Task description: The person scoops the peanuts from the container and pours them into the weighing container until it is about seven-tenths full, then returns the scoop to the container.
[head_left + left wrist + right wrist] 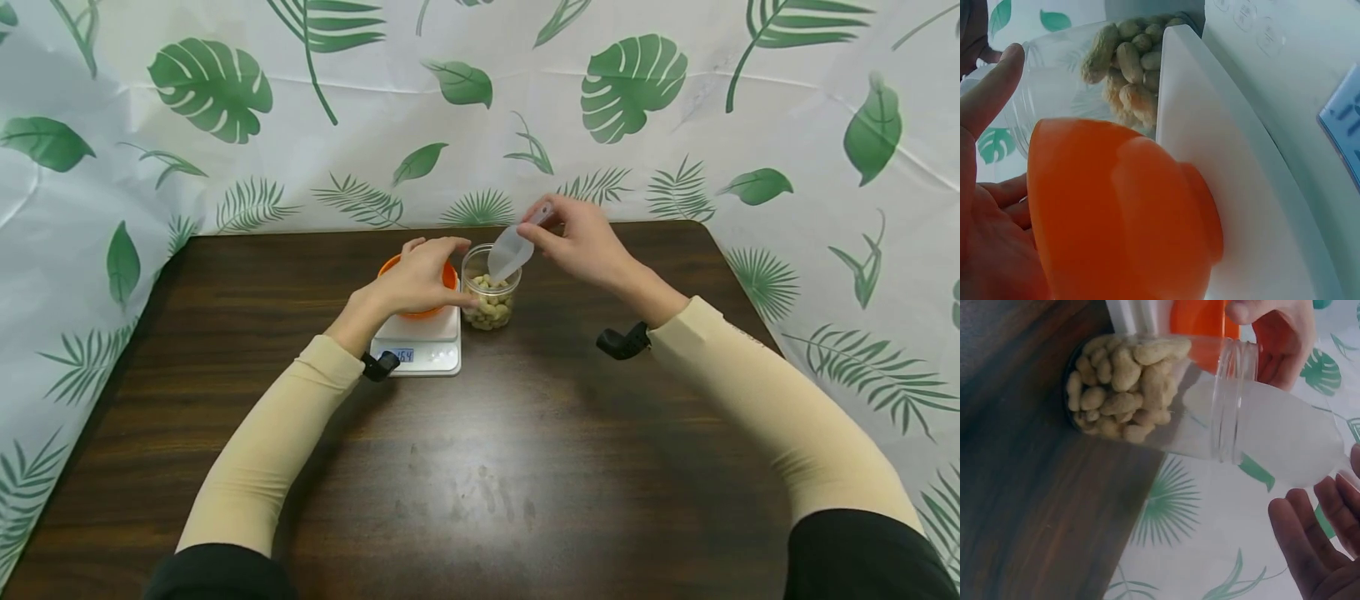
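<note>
A clear jar (489,310) of unshelled peanuts (1124,387) stands on the table. My right hand (581,242) pinches the handle of a translucent white scoop (512,252), whose bowl end dips through the jar's mouth, above the peanuts. Over an orange bowl (1116,212) reaches my left hand (416,279), its thumb and fingers spread at the near and far sides of the jar's rim. Whether they touch the jar, I cannot tell. The bowl sits on a white kitchen scale (423,367) with a lit display; its contents are hidden by the hand.
The dark wooden table (480,467) extends toward me, and its far edge lies just beyond the jar. Behind it hangs a white cloth (525,125) with green leaf prints. The scale stands directly to the left of the jar.
</note>
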Motion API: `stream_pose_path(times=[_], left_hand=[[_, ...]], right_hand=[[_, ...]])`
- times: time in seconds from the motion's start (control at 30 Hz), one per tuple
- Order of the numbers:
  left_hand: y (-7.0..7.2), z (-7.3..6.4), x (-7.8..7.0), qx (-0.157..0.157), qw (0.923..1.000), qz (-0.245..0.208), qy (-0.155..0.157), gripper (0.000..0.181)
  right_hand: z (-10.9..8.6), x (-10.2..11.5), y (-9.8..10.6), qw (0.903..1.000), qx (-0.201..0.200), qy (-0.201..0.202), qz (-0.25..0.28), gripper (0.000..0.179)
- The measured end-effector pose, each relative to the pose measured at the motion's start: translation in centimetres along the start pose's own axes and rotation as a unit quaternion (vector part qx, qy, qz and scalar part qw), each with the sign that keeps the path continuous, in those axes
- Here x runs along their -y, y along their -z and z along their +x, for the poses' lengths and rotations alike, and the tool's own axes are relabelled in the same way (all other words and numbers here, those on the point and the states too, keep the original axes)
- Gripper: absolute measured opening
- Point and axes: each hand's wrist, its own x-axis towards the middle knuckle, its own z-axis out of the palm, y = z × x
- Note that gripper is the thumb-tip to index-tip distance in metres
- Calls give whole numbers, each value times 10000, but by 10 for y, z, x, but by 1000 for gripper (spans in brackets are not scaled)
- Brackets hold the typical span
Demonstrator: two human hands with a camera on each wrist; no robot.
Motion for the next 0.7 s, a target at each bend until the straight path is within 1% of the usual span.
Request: stream_pose_path(times=[0.1,0.23,0.33,0.43,0.7], left_hand=[[-1,2,-1,34,10000,-44,-3,91],[-2,6,-1,104,9999,-6,2,91],[-4,8,0,132,9999,-3,11,91],[-5,10,-1,125,9999,-34,7,91],[-6,12,-2,153,9999,-23,33,90]], right_hand=[[4,3,-2,9990,137,262,-342,20],[8,6,-7,9959,463,455,-634,18],[10,9,-11,9936,699,438,-772,19],[12,10,-14,9919,838,380,-878,19],[17,7,-18,9902,1071,416,-789,21]])
